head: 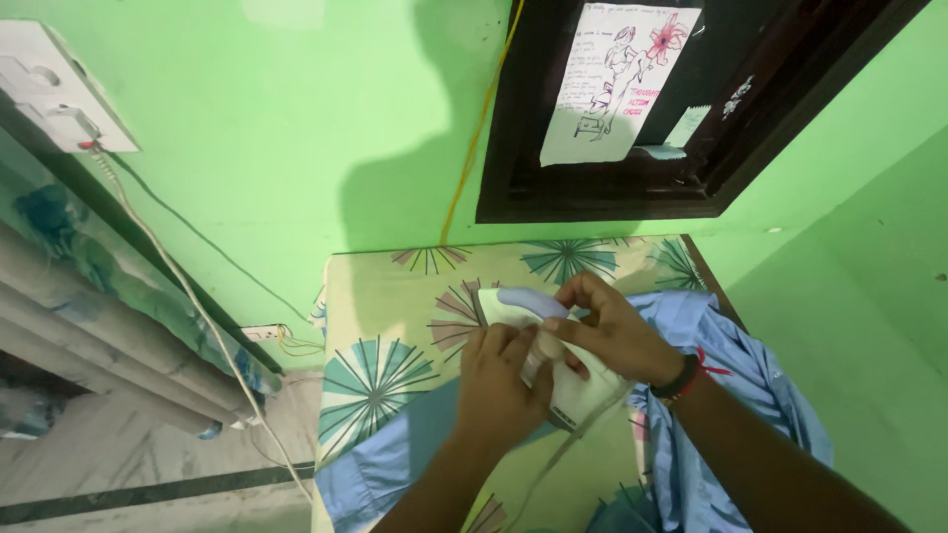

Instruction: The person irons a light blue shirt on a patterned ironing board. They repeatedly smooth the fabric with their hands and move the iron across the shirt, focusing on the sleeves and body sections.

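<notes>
A white electric iron (pixel 553 370) with a pale blue handle is held over a tabletop (pixel 385 286) covered in a yellow cloth printed with teal and pink starburst flowers. The iron is gripped by both hands near the middle of the tabletop. The left hand (pixel 499 380) is closed around the lower body of the iron, with the fingers curled over it. The right hand (pixel 612 331) is laid over the top of the iron, its fingers bent and pressed against the handle area; a dark band and a red thread are worn at its wrist. Whether the iron rests on the cloth or is lifted cannot be told.

A light blue garment (pixel 731 365) is spread beneath and beside the hands, bunched at the right edge of the tabletop and reaching across the near side to the left.

A white cord (pixel 188 296) is plugged into a white wall socket (pixel 59 94) at the upper left and hangs down toward the floor. A sheet of paper with a drawing (pixel 617 79) is fixed inside a dark wooden frame (pixel 513 148) on the green wall (pixel 296 118), and a yellow wire (pixel 479 138) runs down beside it.
</notes>
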